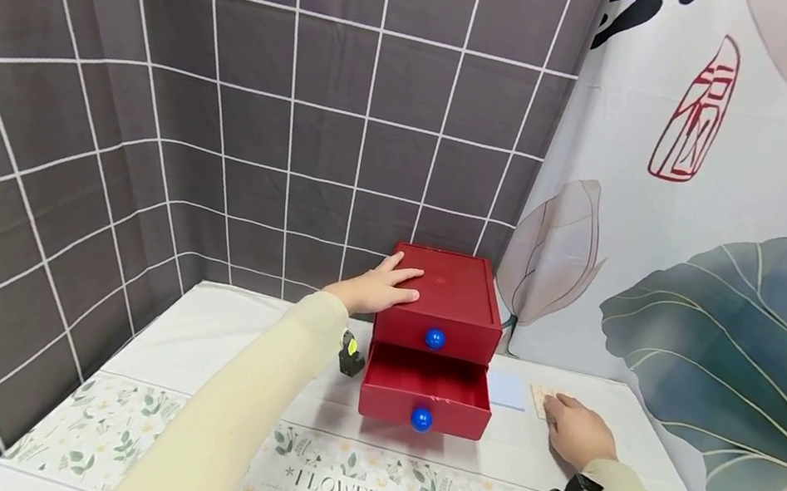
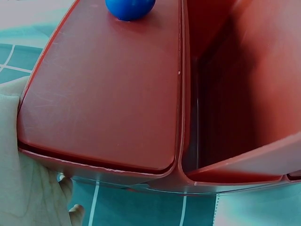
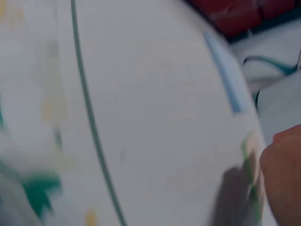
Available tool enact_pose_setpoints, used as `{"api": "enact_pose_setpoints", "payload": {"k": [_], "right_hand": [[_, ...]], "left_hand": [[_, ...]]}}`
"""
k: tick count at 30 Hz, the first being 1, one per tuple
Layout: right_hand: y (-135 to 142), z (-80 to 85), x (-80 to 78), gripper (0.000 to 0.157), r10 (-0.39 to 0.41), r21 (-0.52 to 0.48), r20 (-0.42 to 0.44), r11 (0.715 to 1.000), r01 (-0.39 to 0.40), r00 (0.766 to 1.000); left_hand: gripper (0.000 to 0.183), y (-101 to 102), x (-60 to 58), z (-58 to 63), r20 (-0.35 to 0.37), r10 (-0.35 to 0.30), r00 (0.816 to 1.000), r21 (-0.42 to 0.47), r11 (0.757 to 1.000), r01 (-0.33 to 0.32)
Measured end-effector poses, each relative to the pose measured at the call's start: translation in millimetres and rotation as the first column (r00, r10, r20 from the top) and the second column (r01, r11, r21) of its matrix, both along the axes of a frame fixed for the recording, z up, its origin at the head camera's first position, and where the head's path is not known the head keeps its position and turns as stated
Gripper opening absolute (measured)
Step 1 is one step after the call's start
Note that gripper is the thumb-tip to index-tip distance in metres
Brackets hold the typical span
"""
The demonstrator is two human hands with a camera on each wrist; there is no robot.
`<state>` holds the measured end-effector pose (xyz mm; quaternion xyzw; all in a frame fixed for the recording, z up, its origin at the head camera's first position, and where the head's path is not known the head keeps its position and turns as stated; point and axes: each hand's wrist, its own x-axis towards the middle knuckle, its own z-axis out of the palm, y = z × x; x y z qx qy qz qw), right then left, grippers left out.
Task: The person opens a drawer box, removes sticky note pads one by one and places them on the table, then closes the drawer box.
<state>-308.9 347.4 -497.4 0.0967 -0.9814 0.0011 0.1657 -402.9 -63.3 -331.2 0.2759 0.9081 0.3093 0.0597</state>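
Note:
A red two-drawer cabinet (image 1: 444,286) with blue round knobs stands on the table against the grey wall cloth. Its lower drawer (image 1: 425,409) is pulled out, and the inside shows bare red; the upper drawer (image 1: 411,334) is closed. My left hand (image 1: 376,287) rests with spread fingers on the left part of the cabinet's top. At the right, my right hand (image 1: 579,431) is over a small beige patterned pad (image 1: 540,399), fingertips at its surface. From the right wrist, the back of that hand hides most of the pad; I cannot tell whether the fingers pinch it.
A light blue flat pad (image 1: 507,390) lies between the cabinet and the beige one. The white table cover (image 1: 231,323) has a floral strip along its front. Grey gridded cloth (image 1: 317,142) hangs behind and at the left, a printed leaf cloth (image 1: 729,326) at the right.

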Motion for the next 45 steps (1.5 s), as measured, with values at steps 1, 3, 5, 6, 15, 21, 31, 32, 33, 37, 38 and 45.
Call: {"api": "enact_pose_setpoints", "payload": {"k": [1, 3, 5, 6, 15, 21, 31, 32, 33, 37, 38, 45], "right_hand": [[-3, 1.9, 0.0, 0.034, 0.017, -0.023, -0.049, 1.000, -0.019, 0.999], [-11, 9.5, -0.5, 0.035, 0.049, -0.074, -0.147, 0.995, -0.061, 0.988], [-23, 23.6, -0.5, 0.035, 0.086, -0.107, -0.236, 0.988, -0.114, 0.968], [-30, 31.5, 0.0, 0.033, 0.107, -0.114, -0.286, 0.983, -0.145, 0.952], [-100, 91.3, 25.7, 0.025, 0.398, 0.056, -0.678, 0.866, -0.496, 0.618], [-141, 100.2, 45.7, 0.026, 0.592, 0.230, -0.679, 0.733, -0.640, 0.434], [-180, 77.0, 65.5, 0.023, 0.677, 0.220, -0.442, 0.718, -0.661, 0.588], [-183, 74.2, 66.4, 0.023, 0.671, 0.215, -0.426, 0.727, -0.653, 0.607], [-185, 71.3, 67.0, 0.024, 0.664, 0.207, -0.413, 0.735, -0.645, 0.623], [-190, 62.2, 67.2, 0.034, 0.632, 0.204, -0.403, 0.767, -0.608, 0.662], [-191, 60.7, 66.7, 0.036, 0.624, 0.205, -0.410, 0.774, -0.599, 0.665], [-194, 51.4, 58.7, 0.024, 0.582, 0.185, -0.465, 0.801, -0.569, 0.668]], "left_hand": [[0.061, 0, 0.2, -0.3, 0.002, -0.001, 1.000, 0.002, 1.000, 0.001], [0.061, 0, -0.3, -1.0, 0.001, -0.001, 1.000, 0.000, 1.000, 0.001], [0.061, -1, -1.6, -2.1, -0.006, 0.004, 1.000, -0.004, 1.000, -0.004], [0.061, -1, -2.5, -2.6, -0.010, 0.005, 1.000, -0.006, 1.000, -0.005], [0.062, -2, -2.0, -1.4, -0.008, -0.003, 1.000, 0.002, 1.000, 0.003], [0.061, -1, -1.3, -0.5, -0.011, -0.010, 1.000, 0.003, 1.000, 0.010], [0.062, 0, -0.7, -0.6, -0.003, -0.001, 1.000, 0.002, 1.000, 0.001], [0.062, 0, -1.0, -1.0, -0.005, -0.004, 1.000, 0.000, 1.000, 0.004], [0.062, 0, -1.3, -1.3, -0.008, -0.007, 1.000, 0.000, 1.000, 0.007], [0.061, 1, -3.0, -2.7, -0.020, -0.010, 1.000, -0.003, 1.000, 0.010], [0.061, 1, -3.1, -2.8, -0.020, -0.009, 1.000, -0.001, 1.000, 0.009], [0.061, 0, -1.5, -1.8, -0.010, -0.008, 1.000, 0.015, 1.000, 0.008]]}}
